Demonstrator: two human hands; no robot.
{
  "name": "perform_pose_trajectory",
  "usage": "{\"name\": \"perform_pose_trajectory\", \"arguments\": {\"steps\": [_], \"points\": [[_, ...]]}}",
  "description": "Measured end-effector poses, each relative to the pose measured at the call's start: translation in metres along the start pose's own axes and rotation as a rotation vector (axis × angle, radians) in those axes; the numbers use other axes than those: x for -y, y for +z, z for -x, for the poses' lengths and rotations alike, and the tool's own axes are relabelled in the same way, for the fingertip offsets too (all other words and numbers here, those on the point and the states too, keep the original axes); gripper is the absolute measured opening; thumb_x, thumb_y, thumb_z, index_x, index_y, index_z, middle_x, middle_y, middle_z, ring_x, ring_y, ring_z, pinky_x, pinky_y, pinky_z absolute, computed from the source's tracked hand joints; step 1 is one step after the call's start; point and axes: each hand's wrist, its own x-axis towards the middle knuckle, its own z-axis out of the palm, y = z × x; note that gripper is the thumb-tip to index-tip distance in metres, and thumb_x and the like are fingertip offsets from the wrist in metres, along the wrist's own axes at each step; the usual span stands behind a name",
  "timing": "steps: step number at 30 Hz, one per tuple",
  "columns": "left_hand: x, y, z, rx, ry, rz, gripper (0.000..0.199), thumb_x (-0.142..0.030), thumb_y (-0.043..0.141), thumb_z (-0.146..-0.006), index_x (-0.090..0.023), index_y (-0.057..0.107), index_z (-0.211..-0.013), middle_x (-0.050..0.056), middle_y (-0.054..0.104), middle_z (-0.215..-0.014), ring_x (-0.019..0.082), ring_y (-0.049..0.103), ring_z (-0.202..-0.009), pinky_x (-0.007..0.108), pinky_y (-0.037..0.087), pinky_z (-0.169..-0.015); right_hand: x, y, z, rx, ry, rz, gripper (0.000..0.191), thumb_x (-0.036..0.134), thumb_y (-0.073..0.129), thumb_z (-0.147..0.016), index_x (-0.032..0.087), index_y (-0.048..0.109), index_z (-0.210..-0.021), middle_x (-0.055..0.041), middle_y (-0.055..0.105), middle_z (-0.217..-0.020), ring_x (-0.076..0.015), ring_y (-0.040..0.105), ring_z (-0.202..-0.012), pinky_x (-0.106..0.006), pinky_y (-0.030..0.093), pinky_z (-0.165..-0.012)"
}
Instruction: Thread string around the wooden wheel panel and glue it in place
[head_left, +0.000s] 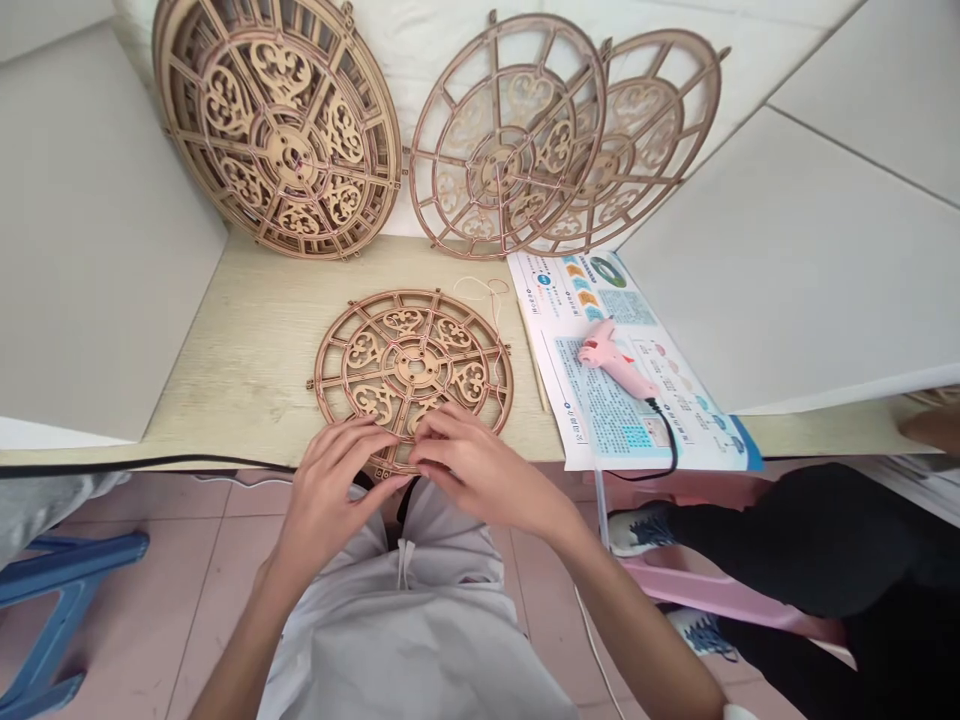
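Note:
A round openwork wooden wheel (418, 367) with scrollwork hearts lies on the table, its near rim reaching over the front edge. My left hand (334, 475) grips that rim, thumb below and fingers above. Close beside it, my right hand (476, 465) has its fingers bent together at the same rim; whatever is pinched between the fingertips is hidden. Reddish thin line runs along the wheel's rings and spokes. A loose fine thread (497, 320) curls over the wheel's right side and onto the table.
Behind stand a stack of similar wheels (292, 155) and two leaning wheels (495, 170). A pink glue gun (619, 365) lies on a printed sheet (600, 420) to the right. Grey panels (90, 240) flank the table. A person's legs (780, 540) and a blue stool (67, 590) are nearby.

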Motion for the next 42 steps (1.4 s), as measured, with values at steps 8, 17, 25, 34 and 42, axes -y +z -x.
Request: {"name": "perform_pose_trajectory", "arguments": {"steps": [8, 17, 25, 34, 42], "points": [[0.005, -0.010, -0.004, 0.058, 0.048, 0.003, 0.029, -0.030, 0.071, -0.094, -0.028, 0.063, -0.122, 0.003, 0.066, -0.121, 0.022, 0.054, -0.128, 0.040, 0.042, -0.114, 0.011, -0.017, 0.050, -0.581, 0.201, -0.250, 0.012, 0.025, 0.059, -0.100, 0.022, 0.070, -0.103, -0.0033, 0.071, -0.097, -0.0151, 0.066, -0.090, -0.026, 0.052, -0.081], [-0.002, -0.003, -0.015, -0.012, 0.124, -0.170, 0.023, -0.034, 0.078, -0.087, -0.020, 0.060, -0.093, 0.008, 0.061, -0.107, 0.033, 0.053, -0.129, 0.059, 0.035, -0.114, -0.024, 0.002, 0.106, -1.016, 0.668, -0.057, 0.033, 0.046, 0.056, -0.099, 0.018, 0.062, -0.080, -0.0014, 0.060, -0.072, -0.0137, 0.054, -0.066, -0.026, 0.043, -0.063], [0.023, -0.022, -0.022, -0.028, 0.113, -0.111, 0.020, -0.036, 0.077, -0.087, -0.022, 0.063, -0.092, 0.008, 0.064, -0.115, 0.033, 0.054, -0.131, 0.054, 0.045, -0.109, -0.081, -0.011, 0.122, -0.956, 0.744, 0.435, 0.041, 0.047, 0.052, -0.097, 0.019, 0.064, -0.124, -0.0147, 0.065, -0.105, -0.0327, 0.059, -0.101, -0.052, 0.051, -0.087], [0.020, -0.040, -0.030, -0.110, 0.022, -0.131, 0.021, -0.039, 0.060, -0.099, -0.026, 0.067, -0.113, 0.007, 0.065, -0.124, 0.029, 0.057, -0.128, 0.049, 0.047, -0.110, -0.145, -0.044, 0.139, -0.736, 0.873, 0.475, 0.060, 0.038, 0.045, -0.093, 0.014, 0.046, -0.148, -0.0245, 0.050, -0.134, -0.0407, 0.052, -0.122, -0.064, 0.046, -0.097], [-0.017, 0.006, -0.078, 0.244, 0.152, -0.011, 0.015, -0.034, 0.062, -0.097, -0.022, 0.071, -0.092, 0.006, 0.065, -0.127, 0.030, 0.047, -0.139, 0.053, 0.045, -0.115, -0.167, -0.063, 0.140, -0.656, 0.683, 0.406, 0.053, 0.055, 0.044, -0.097, 0.014, 0.061, -0.127, -0.0204, 0.057, -0.115, -0.0328, 0.060, -0.103, -0.049, 0.051, -0.089]]}}
